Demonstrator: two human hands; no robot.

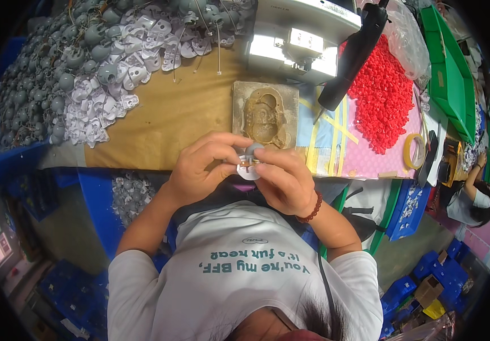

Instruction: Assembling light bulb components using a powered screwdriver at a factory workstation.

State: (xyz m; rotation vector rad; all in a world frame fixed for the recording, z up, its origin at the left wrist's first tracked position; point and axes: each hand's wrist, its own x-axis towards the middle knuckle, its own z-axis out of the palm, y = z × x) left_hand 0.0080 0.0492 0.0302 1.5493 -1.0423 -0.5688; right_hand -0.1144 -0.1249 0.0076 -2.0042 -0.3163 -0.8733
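Observation:
My left hand and my right hand meet at the table's near edge, in front of my chest. Between their fingertips is a small white plastic part with a grey rounded piece at its far side. Both hands are closed in a pinch on it, left fingers at one side and right fingers at the other. Something small and orange-brown shows inside the white part, too small to name. Just beyond the fingers lies a square metal fixture with a shaped hollow.
Grey rounded pieces with wires and white plastic parts are heaped at left. A white machine and a black powered screwdriver stand beyond. At right are red parts, yellow tape, a green tray and another person.

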